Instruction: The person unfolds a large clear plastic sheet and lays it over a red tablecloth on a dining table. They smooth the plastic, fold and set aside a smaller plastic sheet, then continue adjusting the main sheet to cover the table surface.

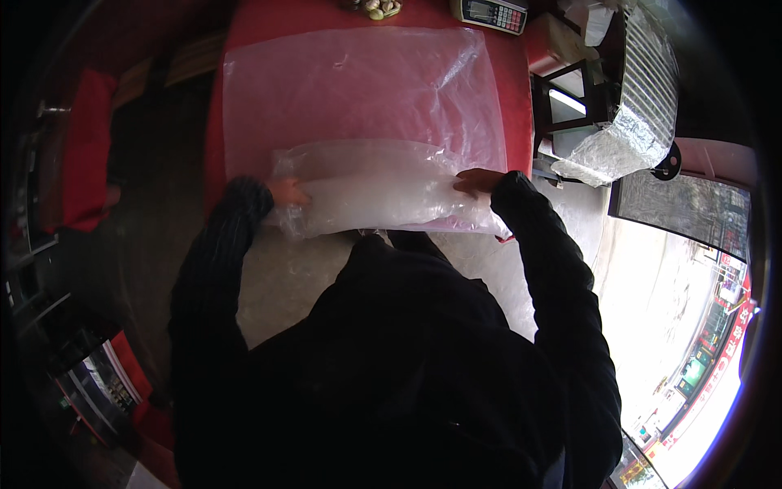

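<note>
A clear plastic sheet (354,91) lies spread over a red-covered table (519,122), and the red shows through it as pink. Along the table's near edge is a folded, cloudy bundle of plastic film (379,189), layered thicker than the sheet. My left hand (290,192) is at the bundle's left end, its fingers on the film; it is blurred, so its grip is unclear. At the right end my right hand (478,181) pinches the film, thumb and fingers closed on its upper edge. Some of the bundle hangs at the near edge.
Garlic bulbs (382,8) sit at the table's far side, beside a scale with a keypad (493,14). Right of the table stand a dark frame (565,98) and a foil-covered rack (641,116). A bright doorway with signs opens at right. Red cloth (88,147) hangs at left.
</note>
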The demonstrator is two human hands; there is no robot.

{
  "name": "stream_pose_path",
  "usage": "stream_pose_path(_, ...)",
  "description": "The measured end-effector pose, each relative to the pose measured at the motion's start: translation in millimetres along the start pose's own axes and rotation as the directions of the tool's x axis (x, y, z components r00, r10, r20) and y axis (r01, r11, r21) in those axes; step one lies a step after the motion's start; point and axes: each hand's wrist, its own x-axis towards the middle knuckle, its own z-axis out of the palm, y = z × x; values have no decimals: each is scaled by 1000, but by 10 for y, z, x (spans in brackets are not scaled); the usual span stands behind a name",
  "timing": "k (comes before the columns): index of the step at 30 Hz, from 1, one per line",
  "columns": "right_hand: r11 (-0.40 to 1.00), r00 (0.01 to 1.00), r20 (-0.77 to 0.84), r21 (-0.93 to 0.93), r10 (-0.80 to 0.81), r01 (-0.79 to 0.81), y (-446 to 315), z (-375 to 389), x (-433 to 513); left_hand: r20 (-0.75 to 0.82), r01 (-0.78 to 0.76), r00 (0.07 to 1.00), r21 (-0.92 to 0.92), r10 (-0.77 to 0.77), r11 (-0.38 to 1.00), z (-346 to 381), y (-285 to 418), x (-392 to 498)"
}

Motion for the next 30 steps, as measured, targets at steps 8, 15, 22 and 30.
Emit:
stream_pose_path(8, 771, 795, -585, -577, -160, -269, -170, -191, 75, -186, 287, 954, 327, -236, 900, -468, 117, 821)
stream_pose_path(15, 539, 522, -330, -778, -787, 322, -824, 468, -524, -207, 433, 899, 536, -385, 724, -561, 479, 781)
stream_pose_path(22, 659, 699, -373, -728, -610, 188, -309, 562, 254, -588, 82, 793, -154, -158, 985, -565, 1047, 211)
stream_pose_path(30, 796, 849, -127, -442, -513, 414, -469, 65, 394, -446, 21, 601, 839, 664, 544, 277, 1715, 147)
